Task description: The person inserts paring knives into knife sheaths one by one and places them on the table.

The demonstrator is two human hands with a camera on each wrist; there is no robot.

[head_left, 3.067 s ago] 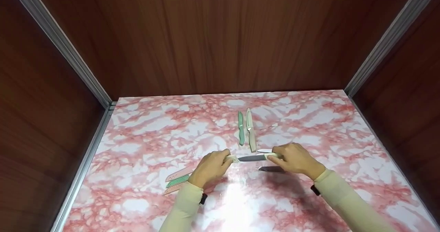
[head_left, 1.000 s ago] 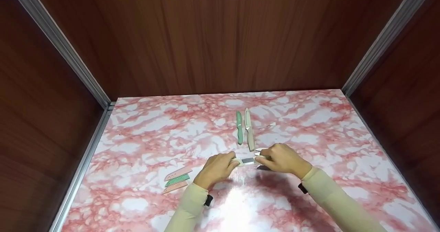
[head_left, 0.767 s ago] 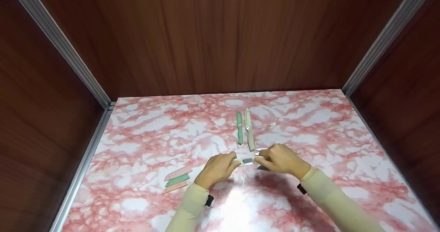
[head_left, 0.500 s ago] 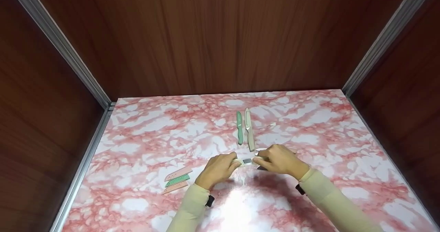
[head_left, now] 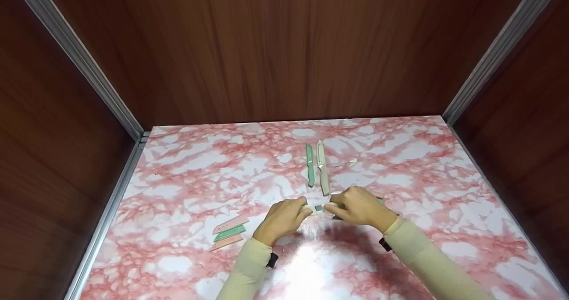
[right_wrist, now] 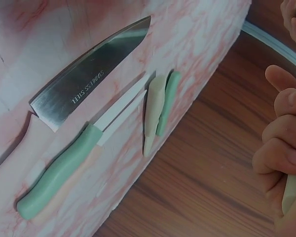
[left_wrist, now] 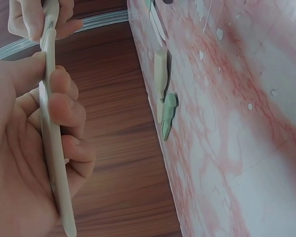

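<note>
Compared with three seconds back, your hands have closed in on each other, and the bare grey blade between them is down to a sliver, the rest swallowed by the sheath. Your left hand [head_left: 281, 218] is curled round the cream knife [left_wrist: 53, 148] by its handle, and your right hand [head_left: 360, 207] is wrapped round the cream sheath [right_wrist: 293, 190], both held just above the pink marble worktop [head_left: 186, 175] near its middle.

Hard to see much of the knife from the head view, honestly; your fingers [head_left: 338, 200] cover nearly all of it. In the right wrist view the sheath runs off the frame edge, so its full length is cut off.

Just beyond your hands lie a green knife [head_left: 310, 165] and a beige knife [head_left: 323, 169], side by side and sheathed. Under your right hand, mostly hidden from above, there's a big steel chef's knife [right_wrist: 91, 84] and a green-handled white-bladed knife [right_wrist: 74, 163]; only the right wrist view shows them properly. To your left, three loose sheaths [head_left: 229, 233] lie together, two peach and one green.
</note>
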